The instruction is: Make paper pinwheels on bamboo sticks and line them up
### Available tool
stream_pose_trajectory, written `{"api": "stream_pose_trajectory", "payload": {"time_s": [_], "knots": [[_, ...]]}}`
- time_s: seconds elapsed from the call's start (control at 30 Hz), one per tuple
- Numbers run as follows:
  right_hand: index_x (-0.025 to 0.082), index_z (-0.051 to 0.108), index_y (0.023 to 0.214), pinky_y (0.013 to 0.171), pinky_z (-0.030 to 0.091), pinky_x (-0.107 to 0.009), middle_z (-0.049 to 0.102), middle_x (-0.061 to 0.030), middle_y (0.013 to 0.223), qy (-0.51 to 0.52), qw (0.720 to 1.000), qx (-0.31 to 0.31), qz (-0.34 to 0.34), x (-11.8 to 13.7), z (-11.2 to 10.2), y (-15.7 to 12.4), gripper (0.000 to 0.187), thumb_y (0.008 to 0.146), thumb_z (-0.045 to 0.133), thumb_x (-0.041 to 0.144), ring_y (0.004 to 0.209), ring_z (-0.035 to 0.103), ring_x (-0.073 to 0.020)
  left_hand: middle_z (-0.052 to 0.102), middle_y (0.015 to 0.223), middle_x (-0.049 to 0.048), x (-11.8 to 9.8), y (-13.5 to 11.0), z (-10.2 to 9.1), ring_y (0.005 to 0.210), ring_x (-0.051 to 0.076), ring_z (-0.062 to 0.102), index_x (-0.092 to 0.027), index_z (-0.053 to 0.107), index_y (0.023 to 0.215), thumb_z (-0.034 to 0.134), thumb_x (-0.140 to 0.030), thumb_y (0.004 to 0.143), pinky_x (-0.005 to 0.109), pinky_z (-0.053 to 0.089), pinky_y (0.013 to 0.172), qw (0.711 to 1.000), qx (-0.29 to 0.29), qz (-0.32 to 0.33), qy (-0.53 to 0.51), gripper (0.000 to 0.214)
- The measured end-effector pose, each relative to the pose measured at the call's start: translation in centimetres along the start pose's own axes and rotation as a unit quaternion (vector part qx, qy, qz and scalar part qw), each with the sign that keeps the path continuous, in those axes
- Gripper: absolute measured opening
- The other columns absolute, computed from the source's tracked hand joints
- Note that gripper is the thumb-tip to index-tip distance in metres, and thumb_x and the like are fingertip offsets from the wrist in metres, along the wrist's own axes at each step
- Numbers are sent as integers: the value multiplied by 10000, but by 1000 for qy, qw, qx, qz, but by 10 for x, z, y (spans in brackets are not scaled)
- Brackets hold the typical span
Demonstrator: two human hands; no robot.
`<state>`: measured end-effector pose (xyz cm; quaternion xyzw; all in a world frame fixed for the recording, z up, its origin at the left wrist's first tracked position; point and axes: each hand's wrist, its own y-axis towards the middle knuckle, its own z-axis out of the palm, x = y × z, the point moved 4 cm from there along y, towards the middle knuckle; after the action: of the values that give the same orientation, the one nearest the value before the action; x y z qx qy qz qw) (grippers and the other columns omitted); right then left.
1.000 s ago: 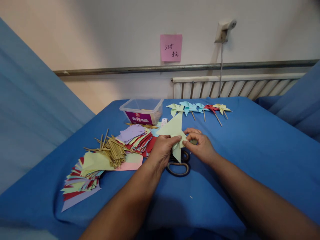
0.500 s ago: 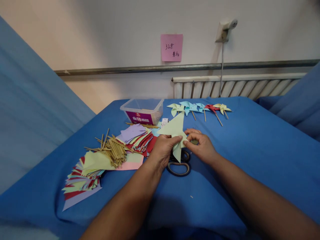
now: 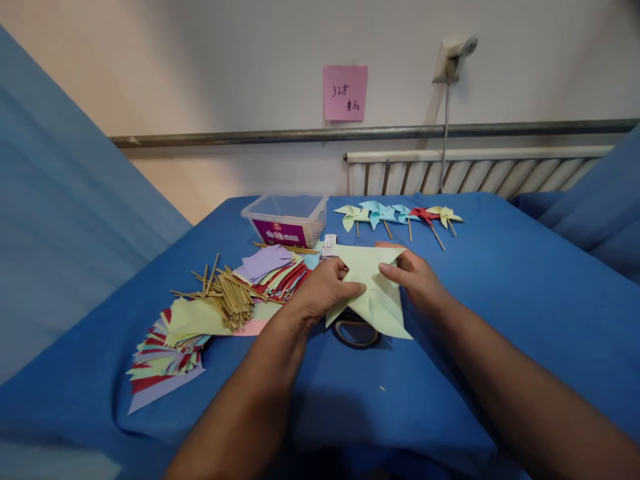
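Note:
A pale green sheet of paper [image 3: 377, 293], cut in from its corners, is held up between my two hands above the table. My left hand [image 3: 327, 290] pinches its left side, thumb lying on the front near the middle. At the upper right, my right hand [image 3: 415, 273] grips a corner between thumb and fingers; some of those fingers are hidden behind the sheet. Beneath the paper lies a pair of scissors [image 3: 357, 343], with only the dark handle loops partly showing. A small white box [image 3: 329, 241] stands just behind my left hand.
Left of my hands lie thin wooden sticks [image 3: 233, 300], stacked coloured papers [image 3: 273, 267] and a fan of cut sheets [image 3: 165, 363]. A clear plastic tub [image 3: 285, 223] stands behind them. Several finished paper pinwheels [image 3: 383, 213] lie along the back edge of the blue-covered table [image 3: 525, 300].
The pale green paper was folded and tilted; now it is spread wider and faces me more fully. My right hand has moved slightly right and up to its upper corner.

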<state>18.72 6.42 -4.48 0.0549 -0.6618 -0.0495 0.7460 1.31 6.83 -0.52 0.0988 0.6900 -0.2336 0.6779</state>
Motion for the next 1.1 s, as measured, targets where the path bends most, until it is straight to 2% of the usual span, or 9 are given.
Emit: {"api": "stream_pose_trajectory", "payload": {"time_s": [0.23,0.47,0.6,0.67,0.73,0.8,0.87,0.93,1.1], "knots": [[193,711,1079,829,552,-441,762,-78,1040,-22,994,93,60,-8,12,-6,519,618,866,375,903,707,-286,735,874,103,-3,1,-1,718,224,677,-117,670,1084,704,-84,596,252,490,564,994,31,42,100,491],[183,752,1003,748,576,-431,779,-69,945,-44,992,71,90,-15,15,-10,412,626,841,320,812,713,-276,730,850,80,-2,-1,3,675,201,656,-125,667,1074,670,-64,609,242,474,550,990,35,39,132,468],[194,744,1011,837,569,-459,773,-68,1007,-12,998,-49,36,-14,15,-5,397,646,821,329,893,716,-291,725,981,101,-5,2,-6,861,229,674,-155,668,1048,783,-112,582,263,504,701,986,-100,94,95,482],[201,724,1067,892,555,-474,763,-70,1058,46,990,-130,-4,-13,13,-3,425,676,804,347,966,707,-297,695,1110,113,-5,4,-12,1004,230,651,-176,645,1110,836,-162,573,274,499,815,972,-194,132,26,570],[206,696,1135,934,542,-481,753,-73,1099,104,976,-191,-31,-13,12,-2,482,685,799,344,1028,691,-301,688,1109,115,0,7,-13,1000,212,649,-175,632,1118,849,-231,601,281,499,831,962,-235,125,-57,564],[204,676,1177,947,539,-483,750,-78,1105,135,965,-220,-42,-15,13,-2,529,681,802,337,1053,684,-305,709,999,108,9,11,-6,878,190,668,-146,653,1031,845,-305,628,275,509,769,969,-197,74,-132,474],[197,679,1175,928,548,-481,759,-81,1070,123,966,-224,-42,-16,15,-4,524,688,798,347,1033,691,-308,725,917,111,17,14,7,777,188,675,-118,679,962,832,-351,648,281,517,712,976,-109,20,-188,419],[194,698,1146,906,557,-472,770,-77,1018,83,973,-212,-42,-16,18,-6,486,701,792,362,996,703,-306,741,885,116,21,14,15,734,195,681,-102,704,948,834,-318,637,293,527,700,974,-65,6,-215,401],[217,720,1109,941,542,-443,774,-53,997,6,983,-177,-55,-11,23,-12,417,725,776,371,976,710,-282,754,787,111,28,13,15,622,191,674,-82,737,898,826,-219,594,295,534,629,975,-116,-11,-190,346]]}}
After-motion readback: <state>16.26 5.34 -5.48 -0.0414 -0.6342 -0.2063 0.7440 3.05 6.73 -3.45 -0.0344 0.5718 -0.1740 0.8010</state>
